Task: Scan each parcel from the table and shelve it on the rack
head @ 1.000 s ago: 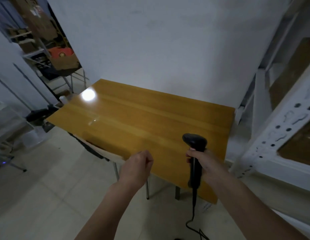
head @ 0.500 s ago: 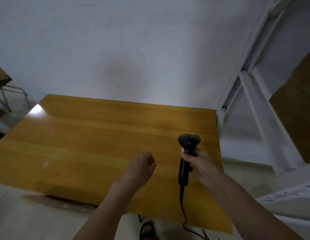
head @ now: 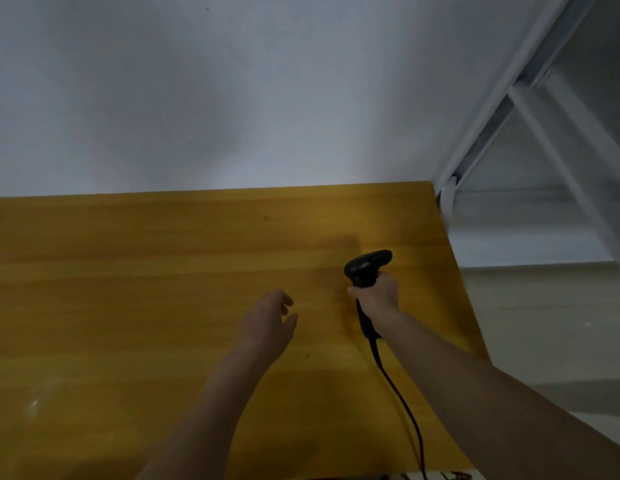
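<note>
Right hand [head: 379, 295] grips black scanner [head: 365, 271] upright above table [head: 128, 289], cord [head: 402, 407] trailing down. Left hand [head: 267, 323] empty, fingers loosely curled, over tabletop. White rack [head: 509, 109] at right. Scanner markings unreadable.

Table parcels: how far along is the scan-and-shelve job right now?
Done: no parcel shows on the table. In hand: the right hand grips the scanner; the left hand is empty, over the tabletop. Left: cannot tell; only a corner of the rack shows.
</note>
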The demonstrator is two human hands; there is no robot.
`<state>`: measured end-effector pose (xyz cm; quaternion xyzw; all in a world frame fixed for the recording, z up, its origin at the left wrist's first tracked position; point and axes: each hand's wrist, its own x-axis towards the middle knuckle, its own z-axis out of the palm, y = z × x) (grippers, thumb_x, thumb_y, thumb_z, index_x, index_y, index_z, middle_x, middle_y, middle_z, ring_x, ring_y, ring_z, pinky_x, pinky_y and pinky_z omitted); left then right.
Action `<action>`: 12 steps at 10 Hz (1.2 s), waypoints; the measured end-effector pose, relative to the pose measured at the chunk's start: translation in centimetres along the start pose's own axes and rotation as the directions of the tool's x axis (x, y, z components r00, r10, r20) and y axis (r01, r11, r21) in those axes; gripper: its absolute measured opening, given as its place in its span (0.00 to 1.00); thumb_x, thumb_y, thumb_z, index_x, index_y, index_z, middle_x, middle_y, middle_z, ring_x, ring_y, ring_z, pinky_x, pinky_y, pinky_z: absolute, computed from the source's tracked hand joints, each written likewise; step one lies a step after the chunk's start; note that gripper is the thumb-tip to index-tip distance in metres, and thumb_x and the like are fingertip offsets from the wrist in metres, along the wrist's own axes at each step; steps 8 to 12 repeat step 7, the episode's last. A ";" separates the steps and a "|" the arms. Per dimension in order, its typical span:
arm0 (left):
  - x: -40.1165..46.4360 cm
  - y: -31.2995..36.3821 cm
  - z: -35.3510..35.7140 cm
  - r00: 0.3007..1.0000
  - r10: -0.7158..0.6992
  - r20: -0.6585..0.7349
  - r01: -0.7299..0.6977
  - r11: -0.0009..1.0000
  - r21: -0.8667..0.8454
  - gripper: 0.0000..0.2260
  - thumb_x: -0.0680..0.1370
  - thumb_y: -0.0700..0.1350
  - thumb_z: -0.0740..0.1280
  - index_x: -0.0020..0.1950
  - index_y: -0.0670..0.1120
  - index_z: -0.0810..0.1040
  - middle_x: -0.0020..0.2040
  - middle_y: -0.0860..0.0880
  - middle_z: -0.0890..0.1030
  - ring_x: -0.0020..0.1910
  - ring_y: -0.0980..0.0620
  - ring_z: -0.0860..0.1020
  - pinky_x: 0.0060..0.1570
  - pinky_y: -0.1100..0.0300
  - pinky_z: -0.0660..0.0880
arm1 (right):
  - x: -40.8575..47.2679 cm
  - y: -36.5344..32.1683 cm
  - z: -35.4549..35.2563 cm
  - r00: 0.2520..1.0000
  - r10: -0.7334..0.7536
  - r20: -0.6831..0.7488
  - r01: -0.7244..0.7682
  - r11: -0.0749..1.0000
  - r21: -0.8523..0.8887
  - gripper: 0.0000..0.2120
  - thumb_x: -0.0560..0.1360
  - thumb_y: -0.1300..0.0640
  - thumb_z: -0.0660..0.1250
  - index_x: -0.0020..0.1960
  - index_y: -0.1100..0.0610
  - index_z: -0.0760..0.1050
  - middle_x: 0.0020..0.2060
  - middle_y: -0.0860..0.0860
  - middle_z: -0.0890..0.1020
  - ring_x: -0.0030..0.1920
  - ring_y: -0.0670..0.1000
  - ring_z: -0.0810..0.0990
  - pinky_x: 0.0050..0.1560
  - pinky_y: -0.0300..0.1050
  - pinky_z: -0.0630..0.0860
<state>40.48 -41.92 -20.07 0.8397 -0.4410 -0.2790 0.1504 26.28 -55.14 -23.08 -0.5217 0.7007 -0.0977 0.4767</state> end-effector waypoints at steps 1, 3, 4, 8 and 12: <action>0.8 -1.2 0.8 0.998 0.000 0.062 -0.001 1.000 0.011 0.11 0.79 0.46 0.67 0.61 0.47 0.75 0.55 0.49 0.78 0.50 0.51 0.76 0.48 0.57 0.74 | 2.2 0.5 0.9 0.994 0.020 -0.110 -0.033 0.992 -0.119 0.28 0.73 0.56 0.73 0.69 0.59 0.67 0.64 0.59 0.70 0.62 0.61 0.72 0.60 0.56 0.74; 1.3 -2.8 1.7 0.994 0.000 0.114 -0.002 1.000 0.014 0.13 0.79 0.47 0.68 0.63 0.48 0.73 0.56 0.50 0.77 0.52 0.51 0.77 0.50 0.57 0.74 | 4.1 2.1 1.8 0.972 0.014 -0.235 -0.046 0.990 -0.131 0.29 0.73 0.57 0.73 0.69 0.62 0.66 0.65 0.61 0.68 0.63 0.62 0.70 0.63 0.55 0.71; 1.5 -3.0 1.8 0.991 0.007 0.132 -0.011 0.999 0.031 0.13 0.79 0.48 0.67 0.63 0.49 0.73 0.56 0.51 0.77 0.52 0.51 0.77 0.51 0.55 0.75 | 4.4 2.7 2.0 0.966 0.019 -0.257 -0.059 0.987 -0.151 0.31 0.73 0.55 0.73 0.70 0.64 0.64 0.65 0.61 0.67 0.64 0.62 0.70 0.63 0.56 0.70; 1.3 -1.9 2.3 0.986 0.015 0.168 -0.018 1.000 0.015 0.13 0.80 0.48 0.67 0.63 0.48 0.74 0.58 0.50 0.77 0.54 0.51 0.76 0.51 0.57 0.74 | 4.0 3.8 -0.3 0.989 0.096 -0.111 -0.115 0.977 -0.178 0.41 0.72 0.46 0.72 0.74 0.65 0.56 0.71 0.60 0.62 0.69 0.61 0.65 0.62 0.56 0.69; 1.3 -1.9 2.3 0.986 0.015 0.168 -0.018 1.000 0.015 0.13 0.80 0.48 0.67 0.63 0.48 0.74 0.58 0.50 0.77 0.54 0.51 0.76 0.51 0.57 0.74 | 4.0 3.8 -0.3 0.989 0.096 -0.111 -0.115 0.977 -0.178 0.41 0.72 0.46 0.72 0.74 0.65 0.56 0.71 0.60 0.62 0.69 0.61 0.65 0.62 0.56 0.69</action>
